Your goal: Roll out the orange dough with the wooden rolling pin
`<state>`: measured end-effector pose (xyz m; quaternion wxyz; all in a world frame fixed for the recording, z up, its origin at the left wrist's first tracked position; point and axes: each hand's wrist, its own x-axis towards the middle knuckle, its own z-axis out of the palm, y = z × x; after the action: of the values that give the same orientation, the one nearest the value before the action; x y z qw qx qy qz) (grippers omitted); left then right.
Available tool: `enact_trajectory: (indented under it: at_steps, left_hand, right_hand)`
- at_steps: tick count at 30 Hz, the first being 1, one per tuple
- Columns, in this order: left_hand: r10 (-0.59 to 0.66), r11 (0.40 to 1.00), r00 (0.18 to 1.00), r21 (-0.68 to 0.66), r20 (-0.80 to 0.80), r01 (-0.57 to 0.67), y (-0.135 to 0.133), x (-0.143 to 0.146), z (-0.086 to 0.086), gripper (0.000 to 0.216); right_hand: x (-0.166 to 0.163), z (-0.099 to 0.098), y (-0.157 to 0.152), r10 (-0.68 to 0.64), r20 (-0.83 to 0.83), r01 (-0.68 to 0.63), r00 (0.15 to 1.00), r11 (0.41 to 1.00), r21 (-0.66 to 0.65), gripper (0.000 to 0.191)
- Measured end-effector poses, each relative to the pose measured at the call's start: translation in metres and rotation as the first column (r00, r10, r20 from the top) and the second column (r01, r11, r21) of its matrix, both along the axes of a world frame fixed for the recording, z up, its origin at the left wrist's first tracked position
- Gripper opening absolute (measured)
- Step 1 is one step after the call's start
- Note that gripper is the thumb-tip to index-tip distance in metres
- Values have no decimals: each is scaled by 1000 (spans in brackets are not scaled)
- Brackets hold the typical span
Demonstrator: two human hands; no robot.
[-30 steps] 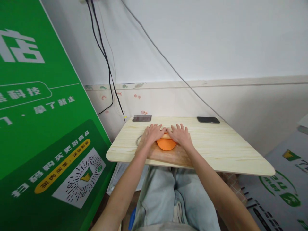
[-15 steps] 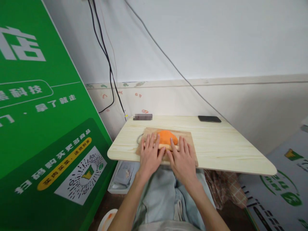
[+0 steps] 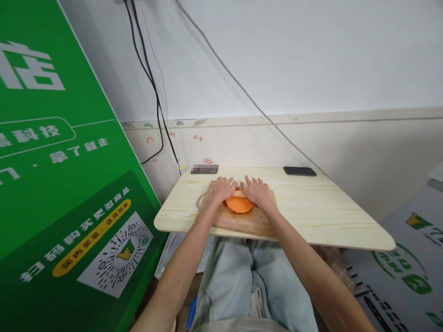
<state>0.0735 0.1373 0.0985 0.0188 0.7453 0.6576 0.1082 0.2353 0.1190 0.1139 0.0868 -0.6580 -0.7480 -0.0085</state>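
A flat piece of orange dough [image 3: 239,206] lies on a wooden cutting board [image 3: 242,224]. Across its far part rests a pale wooden rolling pin [image 3: 238,194], of which only the middle shows. My left hand [image 3: 222,189] lies over the pin's left end, palm down, fingers stretched forward. On the right end rests my right hand [image 3: 258,191], also flat with its fingers extended and spread. Both hands press on the pin from above without wrapping round it. The pin's ends are hidden beneath them. Part of the dough shows on the near side of the pin.
The board sits on a light wood-grain table [image 3: 318,212]. A black phone [image 3: 299,171] lies at the back right, and a dark blurred object [image 3: 204,169] at the back left. Cables [image 3: 157,99] hang along the wall. A green sign panel [image 3: 86,184] stands close on the left.
Both hands have moved forward, away from me, with the rolling pin. The pin has crossed from the dough's near edge to its far part, uncovering the near side.
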Motion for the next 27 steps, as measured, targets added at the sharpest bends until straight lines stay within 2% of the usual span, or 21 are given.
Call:
enact_trajectory:
  at_steps: [3,4,8,10,12,14,17,21,24,27]
  left_hand:
    - [-3,999,1000,41,-9,3,-19,-1,-6,48]
    - [4,996,1000,91,-10,-4,-29,-2,-10,49]
    - [19,966,1000,259,-9,-16,-79,-8,-34,51]
    - [13,951,1000,309,-14,-8,-101,-12,-47,51]
    - [23,928,1000,372,-6,-19,-115,-15,-57,52]
    - [34,914,999,405,-12,-26,-119,-16,-60,54]
    - [25,930,999,366,-35,-10,-102,-14,-51,54]
    - [-3,971,1000,239,-29,10,-55,-9,-26,54]
    - [24,991,999,131,-32,-20,-19,-6,-8,54]
    - [-4,998,999,57,-53,7,-2,-6,3,52]
  right_hand:
    - [2,-7,-21,37,20,-38,999,996,79,60]
    - [2,-13,-32,57,25,-59,998,992,114,60]
    - [2,-47,-86,118,0,-114,993,956,271,60]
    - [0,-62,-107,140,-1,-129,990,915,382,59]
    - [-2,-71,-116,151,-12,-129,988,880,457,58]
    - [-3,-70,-113,155,-17,-130,988,879,458,56]
    - [-4,-56,-89,147,-8,-134,989,924,358,56]
    - [-6,-31,-40,97,31,-101,995,974,204,60]
    - [-9,-14,-5,55,39,-58,998,992,109,59]
    - [-8,-2,13,97,63,-98,993,995,2,54]
